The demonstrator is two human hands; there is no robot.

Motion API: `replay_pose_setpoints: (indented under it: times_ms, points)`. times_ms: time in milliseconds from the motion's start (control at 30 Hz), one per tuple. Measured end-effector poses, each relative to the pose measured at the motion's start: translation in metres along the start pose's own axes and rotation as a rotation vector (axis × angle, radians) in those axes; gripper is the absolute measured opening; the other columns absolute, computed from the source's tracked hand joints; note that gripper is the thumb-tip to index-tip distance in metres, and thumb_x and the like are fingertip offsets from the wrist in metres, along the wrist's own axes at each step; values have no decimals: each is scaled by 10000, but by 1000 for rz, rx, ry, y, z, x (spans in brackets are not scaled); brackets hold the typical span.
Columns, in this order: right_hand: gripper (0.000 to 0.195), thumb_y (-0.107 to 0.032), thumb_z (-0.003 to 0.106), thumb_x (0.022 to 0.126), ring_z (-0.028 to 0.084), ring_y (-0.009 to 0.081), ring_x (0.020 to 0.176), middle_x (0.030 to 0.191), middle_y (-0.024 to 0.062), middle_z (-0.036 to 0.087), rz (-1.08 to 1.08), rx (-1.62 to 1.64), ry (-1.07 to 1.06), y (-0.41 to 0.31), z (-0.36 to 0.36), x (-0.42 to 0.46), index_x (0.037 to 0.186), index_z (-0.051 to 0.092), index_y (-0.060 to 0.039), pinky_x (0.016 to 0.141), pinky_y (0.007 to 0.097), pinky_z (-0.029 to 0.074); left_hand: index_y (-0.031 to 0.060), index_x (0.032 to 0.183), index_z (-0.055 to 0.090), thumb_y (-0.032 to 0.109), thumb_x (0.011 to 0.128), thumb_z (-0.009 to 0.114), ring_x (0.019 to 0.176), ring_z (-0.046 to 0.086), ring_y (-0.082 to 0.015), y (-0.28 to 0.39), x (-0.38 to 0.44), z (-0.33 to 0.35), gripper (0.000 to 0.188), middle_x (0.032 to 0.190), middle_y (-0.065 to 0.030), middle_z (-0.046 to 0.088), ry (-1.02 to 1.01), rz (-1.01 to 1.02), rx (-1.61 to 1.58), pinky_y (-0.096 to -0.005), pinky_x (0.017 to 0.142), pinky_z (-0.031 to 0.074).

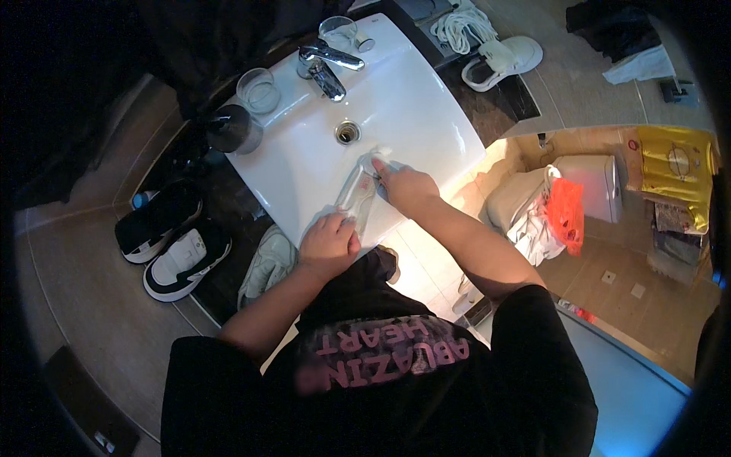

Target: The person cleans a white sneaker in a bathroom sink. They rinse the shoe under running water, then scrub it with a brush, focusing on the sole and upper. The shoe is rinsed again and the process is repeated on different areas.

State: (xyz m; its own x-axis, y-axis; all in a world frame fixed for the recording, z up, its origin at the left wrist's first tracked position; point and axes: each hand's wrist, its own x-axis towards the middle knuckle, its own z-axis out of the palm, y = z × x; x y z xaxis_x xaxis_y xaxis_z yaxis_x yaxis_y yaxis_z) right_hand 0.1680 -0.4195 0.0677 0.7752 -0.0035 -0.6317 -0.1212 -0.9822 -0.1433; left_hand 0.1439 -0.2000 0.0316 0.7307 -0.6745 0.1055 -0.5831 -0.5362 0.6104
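Observation:
A pale, long flat piece, apparently a shoe insole (357, 194) with a small red mark, lies slanted over the near part of the white washbasin (422, 108). My left hand (329, 243) grips its near end at the basin's front edge. At the far end, my right hand (408, 185) has a finger extended onto the insole, the other fingers curled. A bit of white, foam or bristles, shows just beyond that fingertip; which one I cannot tell. Past it are the metal drain (347, 132) and the chrome faucet (328, 68).
Black-and-white shoes (177, 263) and a white shoe (269, 260) sit on the dark counter at left. A soap bottle (234, 130) and two clear glasses (258, 91) stand behind the basin. At right are another white shoe (502, 61), white cord (465, 28) and a toilet (588, 183).

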Motion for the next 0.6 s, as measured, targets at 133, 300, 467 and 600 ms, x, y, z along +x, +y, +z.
replay_pose_setpoints:
  times_ms: [133,300,467,600]
  points:
    - [492,-209,377,996,626,350,1043,1107,201,625,-179,11,-128,-42,-2,-41,1483,313,-243,806,454,540,45,953,675,145,744,628,829,610,-343,-1,0,-3,236,981,-132,621,-58,-4,17,-443,736,524]
    - [501,-276,379,993,686,322,830,876,149,694,81,74,50,13,-4,4,1480,310,-179,710,447,555,47,942,679,137,733,631,821,612,-342,0,-1,-1,232,985,-134,623,19,10,9,-438,733,524]
    - [586,-186,409,961,661,361,911,1105,221,600,-116,-75,-66,-29,12,-31,1520,238,-225,728,436,561,46,947,678,133,725,634,813,612,-341,-1,-1,0,243,984,-133,623,16,38,9,-434,733,520]
    - [601,-166,437,941,657,344,930,1084,223,610,-120,-90,-87,-21,3,-37,1514,258,-207,748,421,558,49,934,683,130,722,634,812,612,-339,0,-4,-2,232,967,-129,620,-9,10,9,-434,731,519]
